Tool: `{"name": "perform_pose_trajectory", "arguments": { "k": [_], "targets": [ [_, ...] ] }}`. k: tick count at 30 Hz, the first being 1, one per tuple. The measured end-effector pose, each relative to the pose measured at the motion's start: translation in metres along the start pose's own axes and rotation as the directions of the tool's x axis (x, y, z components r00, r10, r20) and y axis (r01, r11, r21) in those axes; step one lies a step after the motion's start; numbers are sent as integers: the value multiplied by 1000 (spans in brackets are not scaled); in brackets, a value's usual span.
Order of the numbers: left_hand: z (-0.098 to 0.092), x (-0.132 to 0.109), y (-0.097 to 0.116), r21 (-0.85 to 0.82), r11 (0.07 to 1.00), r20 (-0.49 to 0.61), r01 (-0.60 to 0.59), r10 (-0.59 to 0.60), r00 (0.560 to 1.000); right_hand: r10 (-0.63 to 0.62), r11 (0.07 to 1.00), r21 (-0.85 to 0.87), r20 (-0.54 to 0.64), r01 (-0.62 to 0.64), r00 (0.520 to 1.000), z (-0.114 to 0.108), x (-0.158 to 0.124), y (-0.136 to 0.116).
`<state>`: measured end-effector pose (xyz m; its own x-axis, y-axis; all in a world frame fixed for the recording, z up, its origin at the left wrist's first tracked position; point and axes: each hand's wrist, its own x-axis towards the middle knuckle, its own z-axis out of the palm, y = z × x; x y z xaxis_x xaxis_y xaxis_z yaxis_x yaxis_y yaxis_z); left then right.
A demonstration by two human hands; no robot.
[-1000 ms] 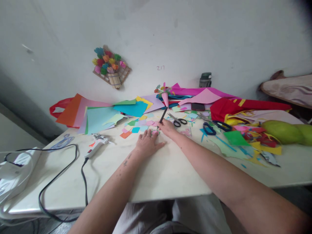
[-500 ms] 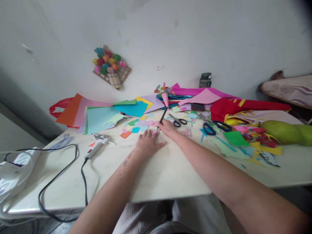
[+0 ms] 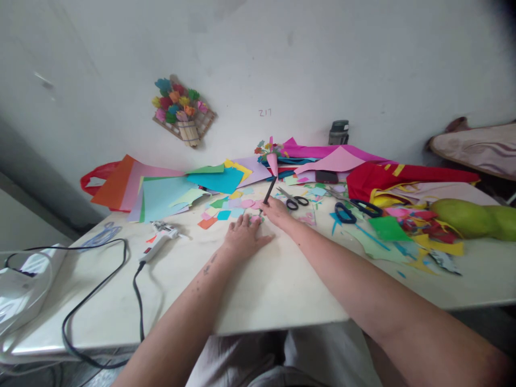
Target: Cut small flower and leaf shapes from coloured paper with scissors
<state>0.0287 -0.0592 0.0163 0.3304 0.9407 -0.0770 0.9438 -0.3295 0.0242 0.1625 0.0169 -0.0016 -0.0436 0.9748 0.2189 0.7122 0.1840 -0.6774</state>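
My right hand (image 3: pixel 278 212) is closed round a dark pen (image 3: pixel 270 191), which slants up and away from the table. Its lower end reaches down among small paper pieces by my left fingertips. Flat on the white table lies my left hand (image 3: pixel 244 236), fingers spread, with a small pink paper piece (image 3: pixel 255 219) at its fingertips. Beyond both hands are coloured paper cut-outs (image 3: pixel 236 203), among them pink, green and blue ones. Small black-handled scissors (image 3: pixel 294 201) rest just past my right hand.
On the left are a glue gun (image 3: pixel 159 242), its cable and a power strip (image 3: pixel 32 279). Coloured sheets (image 3: pixel 165 193) lie along the wall. To the right are larger scissors (image 3: pixel 345 213), paper scraps (image 3: pixel 389 228), red cloth (image 3: pixel 358 180) and green fruit (image 3: pixel 463 217).
Almost nothing differs. Both hands keep their places, the right one still on the pen; the whole view has shifted very slightly.
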Motion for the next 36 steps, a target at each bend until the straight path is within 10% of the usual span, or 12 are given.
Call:
{"name": "perform_pose_trajectory", "arguments": {
  "k": [36],
  "targets": [
    [-1,-2,1,31,999,-23,10,-9,1000,58,998,-9,-20,-58,998,-3,0,-2]
  ]
}}
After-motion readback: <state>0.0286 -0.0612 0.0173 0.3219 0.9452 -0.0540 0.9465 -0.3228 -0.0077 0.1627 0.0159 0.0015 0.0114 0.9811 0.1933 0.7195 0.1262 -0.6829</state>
